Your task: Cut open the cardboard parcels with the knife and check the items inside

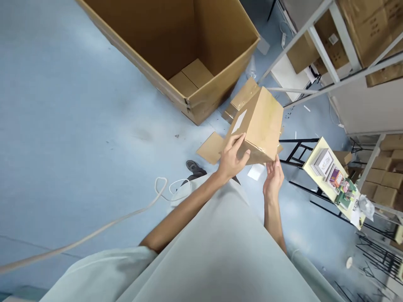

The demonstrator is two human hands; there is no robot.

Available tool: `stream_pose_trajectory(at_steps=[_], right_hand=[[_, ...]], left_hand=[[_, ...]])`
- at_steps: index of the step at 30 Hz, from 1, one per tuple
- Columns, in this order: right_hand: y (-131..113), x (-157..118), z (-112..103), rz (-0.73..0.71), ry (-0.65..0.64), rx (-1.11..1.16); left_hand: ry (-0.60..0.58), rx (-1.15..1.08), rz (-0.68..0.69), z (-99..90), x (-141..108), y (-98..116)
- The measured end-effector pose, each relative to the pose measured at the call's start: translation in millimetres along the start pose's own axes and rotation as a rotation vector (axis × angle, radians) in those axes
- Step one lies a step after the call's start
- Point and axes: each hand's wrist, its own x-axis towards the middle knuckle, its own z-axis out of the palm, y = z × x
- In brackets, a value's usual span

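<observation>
A brown cardboard box (pixel 266 121) with a white label on one side is held tilted in front of me, above the floor. My left hand (pixel 231 159) grips its near left corner, thumb and fingers spread over the side. At the near right corner, my right hand (pixel 273 176) supports the box with its fingertips, partly behind the lower edge. Beyond and to the left stands a large open carton (pixel 204 102), with smaller boxes (pixel 192 77) lying at its bottom. Another small box (pixel 244 98) sits on the floor behind the held one.
Flat cardboard (pixel 210 147) lies on the blue floor (pixel 103 138) near my shoe. A pale cord (pixel 126 218) runs from the left toward my body. To the right are a small table (pixel 317 161) bearing papers and packets, and a metal rack (pixel 324 54) with cartons.
</observation>
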Motion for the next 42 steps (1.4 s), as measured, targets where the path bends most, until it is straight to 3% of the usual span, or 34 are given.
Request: stream_pose_trajectory(at_steps=[6,11,15,20,26,32,37,42], right_hand=[[-60,-59,83,-0.324,-0.093,-0.026],[-107,-92,150,-0.482,-0.235,0.072],[-125,-97,220,-0.417,-0.519,0.14],[-104,-104,352,-0.253,-0.737,0.086],[-95,-111,518,-0.195,-0.845,0.124],[-131,-102,691,-0.051,-0.797,0.198],[-163,-90,809,-0.051,-0.753,0.196],[-176,-77,928,-0.08,-0.693,0.162]], left_hand=[[0.147,-0.016,0.109,-104.3,8,24],[0.347,-0.017,0.244,-204.8,23,53],[0.44,-0.139,0.15,-287.3,43,60],[0.518,-0.216,-0.105,-364.4,89,28],[0.641,-0.202,-0.165,-465.4,169,-29],[0.7,-0.087,-0.176,-568.8,281,-67],[0.691,-0.103,-0.154,-641.8,373,-97],[0.659,-0.141,-0.136,-716.8,462,-143]])
